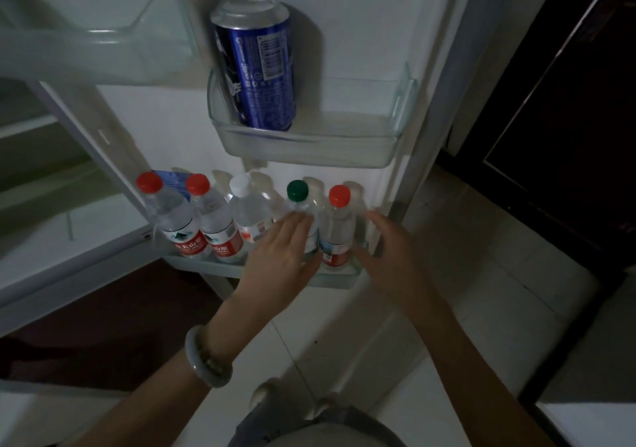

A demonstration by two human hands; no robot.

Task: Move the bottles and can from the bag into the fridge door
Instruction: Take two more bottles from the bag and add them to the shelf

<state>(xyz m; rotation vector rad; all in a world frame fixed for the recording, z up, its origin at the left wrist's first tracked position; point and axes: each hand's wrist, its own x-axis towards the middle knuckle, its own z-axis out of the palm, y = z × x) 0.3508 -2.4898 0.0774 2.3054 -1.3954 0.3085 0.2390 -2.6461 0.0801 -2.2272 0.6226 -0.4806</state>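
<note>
dim fridge door (165, 130); left hand (282, 250), fingers straight, covers and touches green-capped bottle (303, 205) lower half; right hand (385, 250) blurred, spread, holding nothing.

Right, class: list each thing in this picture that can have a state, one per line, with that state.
Fridge door, open.
Blue can, upright in middle shelf.
Left red-capped bottle, capped, upright.
Second red-capped bottle, capped, upright.
White-capped bottle, capped, upright.
Green-capped bottle, capped, upright, touched by left hand.
Right red-capped bottle, capped, upright.
Left hand, open, fingers straight.
Right hand, open, holding nothing.
</note>
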